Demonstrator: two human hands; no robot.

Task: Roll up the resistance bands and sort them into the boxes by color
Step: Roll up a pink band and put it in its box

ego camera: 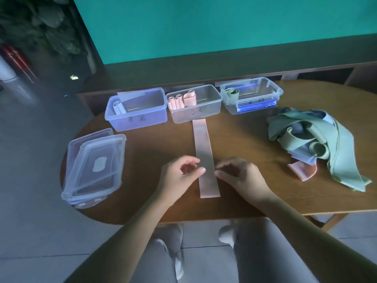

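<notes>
Pink band point(204, 152) lies flat and straight on the counter point(155, 144), running from the near edge area up to the foot of the middle box point(195, 111); its far end touches or just meets that box wall.

Left hand point(179, 174) sits at the band's left edge, thumb tip point(202, 170) resting on the strip, other fingers loosely curled; no firm grasp visible. Right hand point(238, 173) sits at the right edge, fingertips bent down toward the strip; contact likely, but whether it pinches the edge cannot be told.

Boxes along the far side: left box point(136, 117) holds one pale blue roll, middle box holds three pink rolls point(181, 100), right box point(253, 103) holds one green roll point(231, 92). Loose heap of green, blue and pink bands point(318, 139) at right. Stacked lids point(93, 166) at left.

Handling judgement:
- Band looks thin, light, limp; rubbery surface probably grips the counter rather than slides.
- No stiffness to hold a shape: a roll would likely spring open if let go, so keep pressure on it until it is boxed.
- Best hold: near end point(210, 194), both thumbs on top, fingers under the edge, rolling away toward the pink box.
- Keep both edges level or the roll will cone.
</notes>
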